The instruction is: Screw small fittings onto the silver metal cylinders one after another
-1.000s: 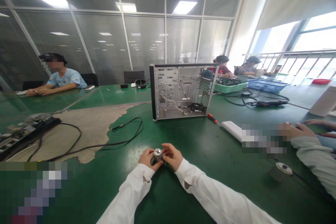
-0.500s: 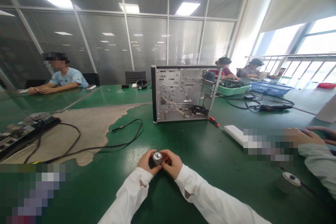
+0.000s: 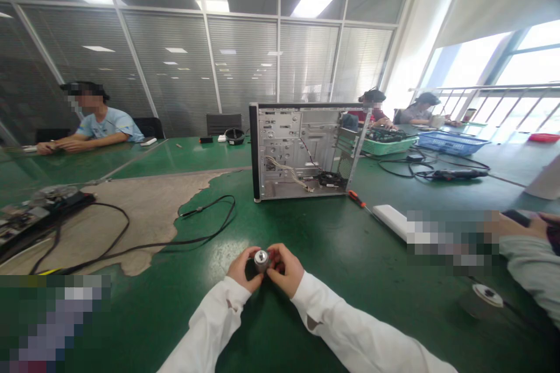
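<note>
Between my hands, just above or on the green table, is a small upright metal cylinder [image 3: 261, 260] with a bright round top and a short stub in its centre. My left hand [image 3: 240, 270] is closed around its left side, thumb at the near side. On the right, my right hand [image 3: 286, 271] has its fingers curled, with thumb and fingertips against the cylinder. The hands hide much of its sides, and I cannot tell whether its base touches the table.
An open computer case [image 3: 301, 154] stands ahead, with a screwdriver [image 3: 356, 199] by its right corner. A black cable [image 3: 210, 239] lies to the left. At right are a white bar [image 3: 394, 224], another cylinder [image 3: 481, 301] and a co-worker's sleeve [image 3: 531, 268]. Baskets [image 3: 452, 144] stand farther back.
My view has shifted slightly. Both hands stay on the cylinder, with the right fingers slightly raised at its top edge. The co-worker's hands at right have moved.
</note>
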Demonstrator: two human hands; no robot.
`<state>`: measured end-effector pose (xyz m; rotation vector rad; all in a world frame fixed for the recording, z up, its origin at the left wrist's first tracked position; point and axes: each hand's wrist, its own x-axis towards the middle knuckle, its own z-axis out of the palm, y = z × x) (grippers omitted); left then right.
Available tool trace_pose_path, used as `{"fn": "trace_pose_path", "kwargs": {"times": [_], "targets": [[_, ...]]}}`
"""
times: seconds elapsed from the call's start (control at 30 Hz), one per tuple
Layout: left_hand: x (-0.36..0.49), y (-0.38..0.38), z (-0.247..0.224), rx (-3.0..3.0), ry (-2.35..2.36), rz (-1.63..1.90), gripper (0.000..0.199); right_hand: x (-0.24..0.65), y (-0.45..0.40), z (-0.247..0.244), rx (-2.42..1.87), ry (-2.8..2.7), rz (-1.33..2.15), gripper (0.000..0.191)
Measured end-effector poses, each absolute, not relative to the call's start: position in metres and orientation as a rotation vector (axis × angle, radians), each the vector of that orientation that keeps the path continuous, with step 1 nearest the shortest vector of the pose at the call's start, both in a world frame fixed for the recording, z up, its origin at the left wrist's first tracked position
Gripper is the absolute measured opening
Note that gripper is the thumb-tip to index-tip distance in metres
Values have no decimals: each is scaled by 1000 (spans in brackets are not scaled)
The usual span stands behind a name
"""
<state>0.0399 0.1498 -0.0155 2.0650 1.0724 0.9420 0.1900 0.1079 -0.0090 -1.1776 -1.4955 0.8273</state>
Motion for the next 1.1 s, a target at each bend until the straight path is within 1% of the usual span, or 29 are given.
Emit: {"fn": "trace_pose_path", "kwargs": {"times": [0.07, 0.1, 0.23, 0.43, 0.67, 0.83, 0.9, 0.97, 1.03, 1.1], "targets": [[40, 152, -18, 2075, 1066, 961, 48, 190, 106, 0, -1128, -1493, 770, 43], [40, 152, -20, 2078, 1063, 970, 49, 191, 106, 6, -1103, -1526, 728, 43], [41, 154, -23, 2100, 1042, 968, 48, 190, 106, 24, -1083, -1740, 553, 32], [41, 152, -23, 2137, 1074, 1005, 45, 190, 110, 30, -1103, -1904, 382, 27], [39, 154, -26, 2192, 1049, 997, 43, 189, 114, 33, -1158, -1929, 361, 20], [39, 155, -25, 2189, 1048, 957, 45, 186, 111, 36, -1100, -1845, 383, 18], [39, 154, -23, 2192, 1045, 961, 45, 187, 112, 37, -1070, -1735, 454, 16], [38, 154, -22, 2199, 1040, 971, 44, 189, 117, 35, -1050, -1529, 632, 11], [38, 153, -22, 2203, 1032, 980, 43, 195, 124, 26, -1005, -1189, 966, 11], [38, 154, -23, 2204, 1027, 982, 43, 202, 132, 14, -933, -844, 1292, 18]]}}
